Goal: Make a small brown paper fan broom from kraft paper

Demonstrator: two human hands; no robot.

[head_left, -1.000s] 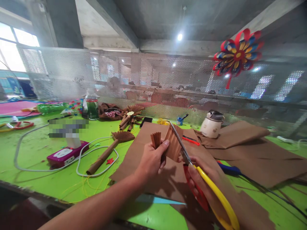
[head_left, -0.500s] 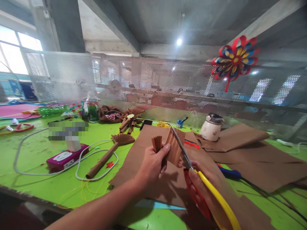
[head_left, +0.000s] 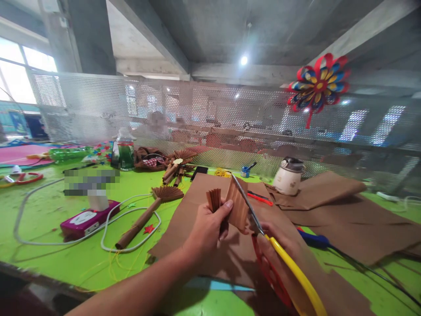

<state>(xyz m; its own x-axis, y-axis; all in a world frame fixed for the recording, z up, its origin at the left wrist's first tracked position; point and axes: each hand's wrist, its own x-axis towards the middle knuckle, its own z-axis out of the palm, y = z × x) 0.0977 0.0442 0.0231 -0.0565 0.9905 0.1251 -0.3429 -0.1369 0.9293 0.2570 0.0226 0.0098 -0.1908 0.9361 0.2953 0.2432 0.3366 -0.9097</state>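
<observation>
My left hand (head_left: 207,228) is closed on a pleated strip of brown paper (head_left: 237,205), thumb on top, holding it upright above the table. My right hand (head_left: 289,250) grips scissors (head_left: 263,239) with one red and one yellow handle. Their blades run up along the right edge of the pleated paper. Both hands hover over a large flat brown paper sheet (head_left: 197,206) on the green table (head_left: 66,250).
A finished brown paper fan on a rolled stick (head_left: 148,210) lies to the left inside a grey cable loop. A purple device (head_left: 85,219), a green bottle (head_left: 125,151), a white pot (head_left: 287,175) and more brown sheets (head_left: 345,210) surround the work. A perforated screen (head_left: 210,118) backs the table.
The view has shifted slightly. Both hands with paper and scissors have stayed together, drifting a little down and left; the blades remain against the pleated paper.
</observation>
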